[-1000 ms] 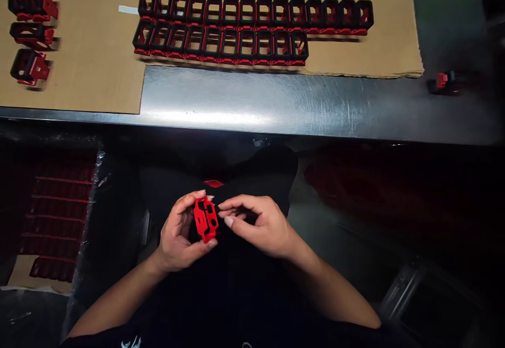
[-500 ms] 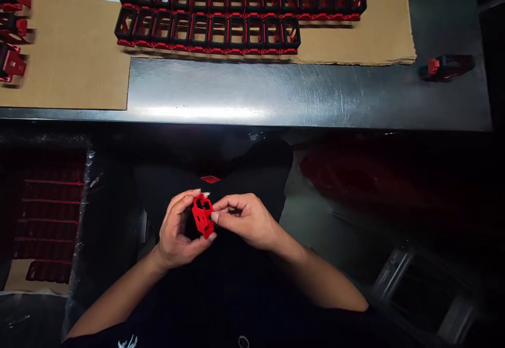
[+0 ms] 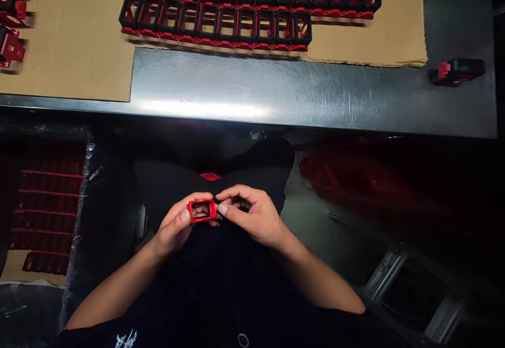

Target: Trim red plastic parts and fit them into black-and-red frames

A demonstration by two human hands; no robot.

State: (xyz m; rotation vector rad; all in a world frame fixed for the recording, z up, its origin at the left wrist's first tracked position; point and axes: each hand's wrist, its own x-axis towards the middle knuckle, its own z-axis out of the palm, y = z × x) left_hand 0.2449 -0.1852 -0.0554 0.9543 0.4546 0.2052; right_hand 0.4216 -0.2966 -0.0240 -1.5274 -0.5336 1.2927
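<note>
Between my hands is a small red plastic rectangular frame (image 3: 202,210), turned lengthwise with its open middle facing up. My left hand (image 3: 175,222) grips its left end with the thumb on the front. My right hand (image 3: 250,216) meets the right end, with the thumb and forefinger at the frame's edge. Just beyond my hands, a red piece (image 3: 210,176) lies on my dark lap, mostly hidden.
A steel table edge (image 3: 276,95) runs ahead of me, holding a cardboard sheet (image 3: 79,58) with two long rows of black-and-red frames (image 3: 216,24). More such parts sit at far left, and one (image 3: 457,71) at right. Wrapped red stacks (image 3: 47,211) stand low on my left.
The red frame has turned from upright to lengthwise, with its opening now facing up. My right hand has shifted to its right end, and the view has tilted slightly.
</note>
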